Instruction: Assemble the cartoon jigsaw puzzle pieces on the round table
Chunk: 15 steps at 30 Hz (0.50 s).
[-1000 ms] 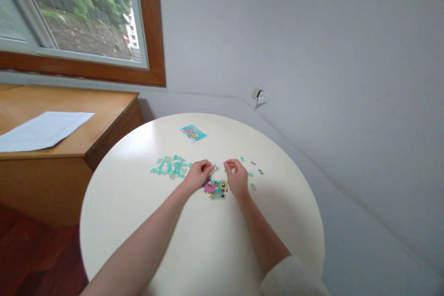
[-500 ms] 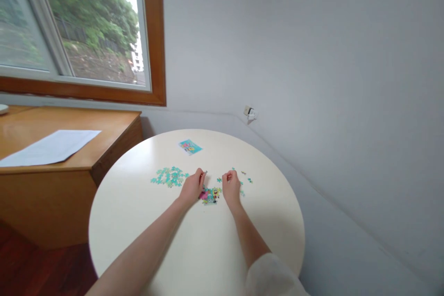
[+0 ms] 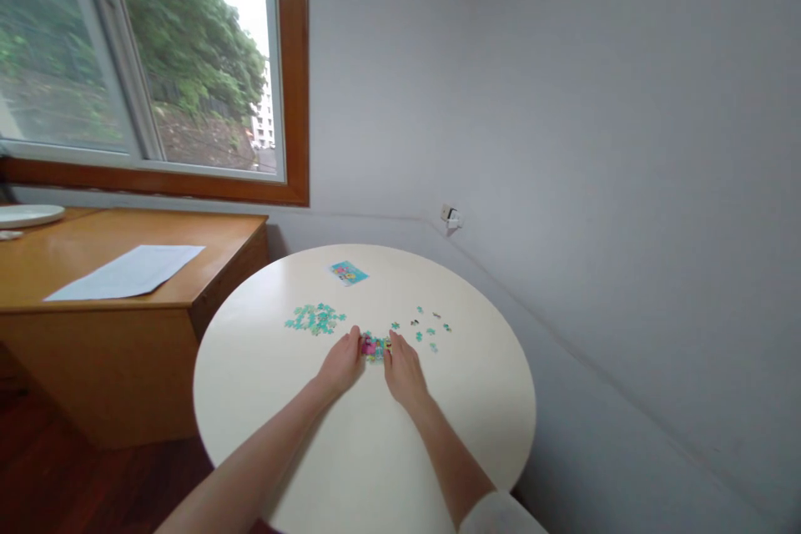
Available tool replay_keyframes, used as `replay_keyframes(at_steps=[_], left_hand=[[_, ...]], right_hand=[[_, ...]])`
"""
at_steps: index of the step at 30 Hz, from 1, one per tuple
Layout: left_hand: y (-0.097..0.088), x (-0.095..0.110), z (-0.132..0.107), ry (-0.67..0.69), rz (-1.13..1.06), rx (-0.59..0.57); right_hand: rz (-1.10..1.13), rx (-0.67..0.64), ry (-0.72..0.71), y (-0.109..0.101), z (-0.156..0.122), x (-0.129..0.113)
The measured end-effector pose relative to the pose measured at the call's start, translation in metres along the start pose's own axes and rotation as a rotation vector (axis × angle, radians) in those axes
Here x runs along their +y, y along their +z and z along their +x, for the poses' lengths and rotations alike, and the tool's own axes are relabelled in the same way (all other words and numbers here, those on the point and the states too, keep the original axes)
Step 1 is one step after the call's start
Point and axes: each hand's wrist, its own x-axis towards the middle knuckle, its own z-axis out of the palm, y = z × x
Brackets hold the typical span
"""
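A small joined section of a jigsaw puzzle [image 3: 374,348], pink, yellow and turquoise with cartoon figures, is between my hands on the round white table [image 3: 350,450]. My left hand [image 3: 343,362] is closed at its left edge, the thumb and fingers pressed together there. On the opposite edge, my right hand [image 3: 404,370] grips it with fingers bent, covering part of the yellow figure. Loose turquoise puzzle pieces [image 3: 315,319] are heaped beyond my left hand. Several more scattered pieces [image 3: 419,336] lie past my right hand.
A small picture card [image 3: 349,272] with a matching design lies toward the table's far side. To the left, a wooden desk [image 3: 231,267] carries a white paper sheet [image 3: 134,271] and a white round object [image 3: 31,215]. A wall socket with a plug [image 3: 451,218] is behind the table.
Both hands have come down and closer to me, onto the two sides of the joined section. A small piece seen at my left fingertips no longer shows there. The camera view has shifted slightly.
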Motion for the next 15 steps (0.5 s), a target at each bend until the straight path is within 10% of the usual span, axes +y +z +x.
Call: replay_keyframes(at_steps=[15], left_hand=[[-0.008,0.016,-0.051,-0.007,-0.149,-0.025]], right_hand=[[-0.104,-0.196,-0.016,-0.03,-0.067,-0.023]])
